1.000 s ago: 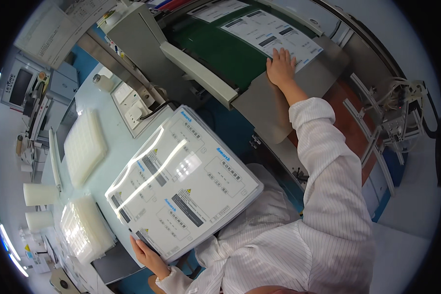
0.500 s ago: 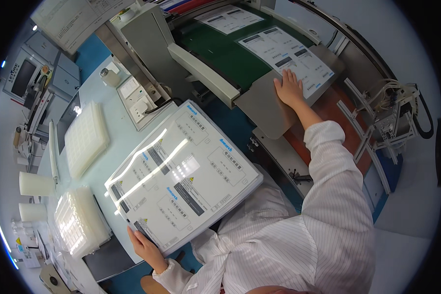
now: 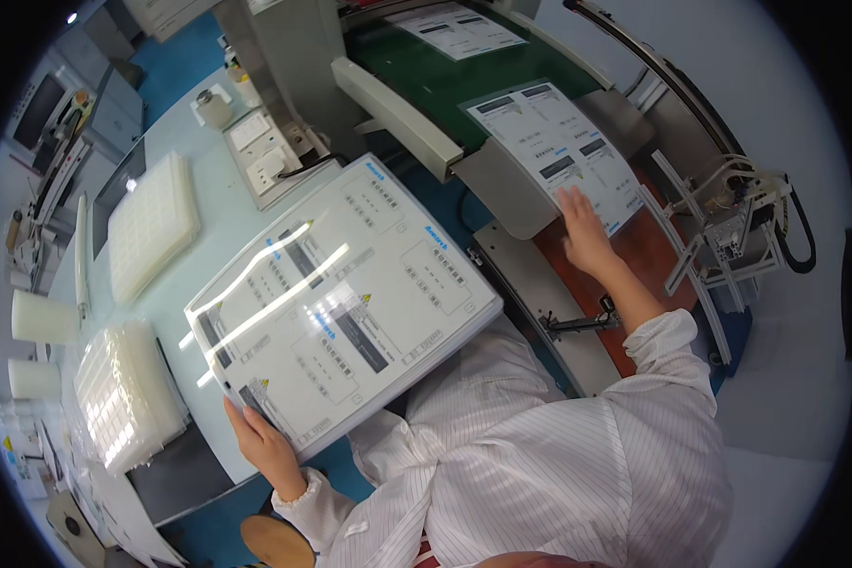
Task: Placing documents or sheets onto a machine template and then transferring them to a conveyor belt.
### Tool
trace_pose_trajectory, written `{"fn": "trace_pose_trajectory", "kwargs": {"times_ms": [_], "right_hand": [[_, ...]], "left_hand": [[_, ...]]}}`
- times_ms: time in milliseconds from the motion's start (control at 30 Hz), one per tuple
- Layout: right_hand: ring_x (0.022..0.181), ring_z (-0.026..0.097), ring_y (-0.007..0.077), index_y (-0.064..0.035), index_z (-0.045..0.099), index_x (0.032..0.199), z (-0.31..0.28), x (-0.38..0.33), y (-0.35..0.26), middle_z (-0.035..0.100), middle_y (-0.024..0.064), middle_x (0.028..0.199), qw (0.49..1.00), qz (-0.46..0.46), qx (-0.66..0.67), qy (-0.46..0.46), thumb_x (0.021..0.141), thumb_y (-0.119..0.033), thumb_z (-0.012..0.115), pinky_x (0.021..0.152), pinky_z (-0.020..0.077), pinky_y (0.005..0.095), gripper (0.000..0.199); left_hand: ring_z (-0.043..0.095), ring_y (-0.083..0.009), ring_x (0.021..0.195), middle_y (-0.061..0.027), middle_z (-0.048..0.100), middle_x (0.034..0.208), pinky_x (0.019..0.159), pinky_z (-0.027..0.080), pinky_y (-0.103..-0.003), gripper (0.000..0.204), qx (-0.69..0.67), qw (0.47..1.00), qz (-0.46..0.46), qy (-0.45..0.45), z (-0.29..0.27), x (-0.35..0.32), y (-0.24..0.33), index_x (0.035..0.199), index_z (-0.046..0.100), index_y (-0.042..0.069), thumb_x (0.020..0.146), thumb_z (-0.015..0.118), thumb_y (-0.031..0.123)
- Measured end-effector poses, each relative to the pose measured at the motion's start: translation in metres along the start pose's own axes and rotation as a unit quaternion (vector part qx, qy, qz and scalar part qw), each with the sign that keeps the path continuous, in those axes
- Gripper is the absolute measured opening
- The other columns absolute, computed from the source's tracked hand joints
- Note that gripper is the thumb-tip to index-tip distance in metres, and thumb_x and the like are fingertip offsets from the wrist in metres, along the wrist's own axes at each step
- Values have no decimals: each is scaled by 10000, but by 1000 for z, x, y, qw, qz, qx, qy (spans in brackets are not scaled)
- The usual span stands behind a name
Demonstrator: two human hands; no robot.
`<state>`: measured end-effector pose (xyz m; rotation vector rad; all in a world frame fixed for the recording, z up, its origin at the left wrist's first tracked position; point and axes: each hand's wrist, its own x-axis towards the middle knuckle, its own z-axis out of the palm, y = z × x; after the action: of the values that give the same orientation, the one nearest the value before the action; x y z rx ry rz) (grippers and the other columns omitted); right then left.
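A thick stack of printed sheets (image 3: 284, 322), glossy and white with black, blue and yellow marks, lies tilted across the table's right edge and close to my body. My left hand (image 3: 265, 452) holds its near left corner, fingers along the side. To the right, a single printed sheet (image 3: 568, 156) stretches from the green conveyor belt (image 3: 426, 85) across the grey metal plate (image 3: 508, 189). My right hand (image 3: 587, 232) is at this sheet's near edge, its fingers stretched out and overlapping the edge. Whether they press on it is hard to tell.
Another printed sheet (image 3: 454, 30) lies farther back on the belt. Translucent plastic trays (image 3: 151, 222) and a bagged stack (image 3: 128, 398) sit on the table's left. A power strip (image 3: 265, 156) is near the machine. At right stands a metal frame with hoses (image 3: 729, 237).
The nearer sheet has come farther off the belt toward me. My right hand has drawn back toward me to its near edge. My left hand stays at the stack, and the view has shifted slightly.
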<state>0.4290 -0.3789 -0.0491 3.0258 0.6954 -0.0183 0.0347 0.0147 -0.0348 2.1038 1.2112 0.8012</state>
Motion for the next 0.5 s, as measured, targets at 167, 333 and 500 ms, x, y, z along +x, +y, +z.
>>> {"fn": "trace_pose_trajectory", "kwargs": {"times_ms": [167,333,500], "right_hand": [[1156,579,373,11,489,1338,-31,15,-35,575,273,1237,989,39,132,57,869,51,475,962,465,428,471],[1160,590,366,28,541,1303,-76,-26,-117,606,237,1239,906,-223,310,183,883,127,411,981,459,403,451],[1164,586,365,-4,633,1205,-88,-60,-175,619,185,1242,823,-502,212,163,802,116,500,1008,455,472,440]], "left_hand": [[565,-331,1177,-243,559,1303,995,421,-346,409,18,999,33,14,-1,-1,0,1363,449,-63,1014,448,152],[461,-357,1246,-230,519,1301,1059,347,-388,367,-36,997,40,54,-7,-5,3,1305,503,-49,984,487,126],[479,-295,1217,-191,557,1258,1058,323,-363,473,-151,988,19,40,-28,-2,11,1195,583,-29,1040,354,355]]}}
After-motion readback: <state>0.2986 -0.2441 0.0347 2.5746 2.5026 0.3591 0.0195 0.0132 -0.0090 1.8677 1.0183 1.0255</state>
